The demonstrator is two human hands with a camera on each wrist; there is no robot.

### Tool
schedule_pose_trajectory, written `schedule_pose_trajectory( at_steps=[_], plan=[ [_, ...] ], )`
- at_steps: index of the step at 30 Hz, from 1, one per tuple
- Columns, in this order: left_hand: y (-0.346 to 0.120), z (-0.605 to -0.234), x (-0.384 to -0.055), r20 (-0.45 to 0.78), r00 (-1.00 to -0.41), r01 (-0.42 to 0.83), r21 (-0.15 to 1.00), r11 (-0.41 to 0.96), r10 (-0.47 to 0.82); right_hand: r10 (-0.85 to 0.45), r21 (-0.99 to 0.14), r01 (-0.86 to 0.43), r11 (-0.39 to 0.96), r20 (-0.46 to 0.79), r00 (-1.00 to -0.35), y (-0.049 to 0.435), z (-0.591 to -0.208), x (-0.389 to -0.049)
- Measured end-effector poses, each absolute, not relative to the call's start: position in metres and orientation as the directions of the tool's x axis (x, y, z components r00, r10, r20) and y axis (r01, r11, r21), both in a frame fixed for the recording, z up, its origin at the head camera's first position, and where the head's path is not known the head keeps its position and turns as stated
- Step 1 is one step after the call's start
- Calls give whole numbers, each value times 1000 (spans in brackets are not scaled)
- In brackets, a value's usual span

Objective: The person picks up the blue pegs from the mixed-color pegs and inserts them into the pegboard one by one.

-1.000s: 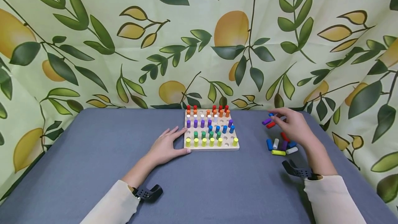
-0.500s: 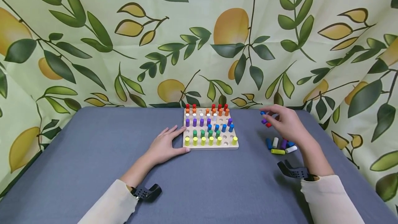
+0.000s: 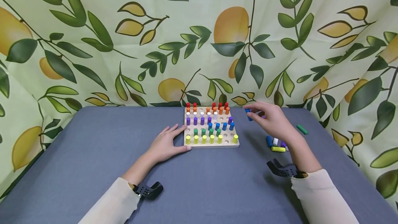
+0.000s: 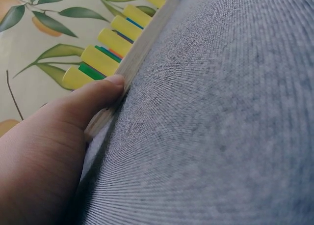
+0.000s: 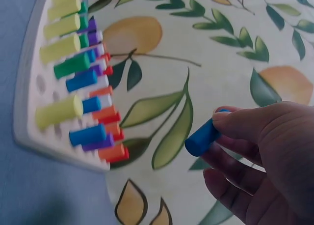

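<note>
A wooden pegboard (image 3: 214, 146) lies on the grey-blue table, with rows of upright pegs in red, orange, white, purple, blue, green and yellow; some holes are bare. My left hand (image 3: 168, 144) rests against its left side, fingers spread, and the thumb (image 4: 110, 85) touches the board's edge beside the yellow pegs. Off the board's right side, my right hand (image 3: 273, 119) pinches a blue peg (image 5: 202, 138) between thumb and fingers, in the air and tilted. The right wrist view shows the held peg apart from the board.
Right of the board lies a loose pile of pegs, among them a yellow peg (image 3: 278, 149) and a blue peg (image 3: 268, 141), partly hidden by my right forearm. A green peg (image 3: 302, 129) lies farther right. A leaf-patterned cloth (image 3: 186, 44) hangs behind the table.
My right hand has moved left from the loose pegs toward the board, carrying the blue peg. A green peg it hid now shows. My left hand keeps its place at the board.
</note>
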State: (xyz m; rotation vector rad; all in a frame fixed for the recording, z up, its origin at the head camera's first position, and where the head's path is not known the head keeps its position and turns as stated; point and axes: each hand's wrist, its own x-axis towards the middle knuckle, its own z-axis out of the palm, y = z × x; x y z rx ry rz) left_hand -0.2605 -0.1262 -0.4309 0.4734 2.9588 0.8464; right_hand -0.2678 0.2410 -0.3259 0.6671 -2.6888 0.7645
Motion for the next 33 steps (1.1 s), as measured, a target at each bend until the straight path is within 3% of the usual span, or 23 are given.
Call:
schedule_pose_trajectory(
  at_steps=[15, 33],
  plan=[
    [-127, -430, -263, 50, -954, 275, 525, 805, 294, -412, -527, -550, 648, 365, -835, 177, -305, -285],
    [-128, -431, -262, 39, -954, 272, 530, 803, 297, -437, -604, -534, 592, 316, -842, 137, -321, -299]
  ],
)
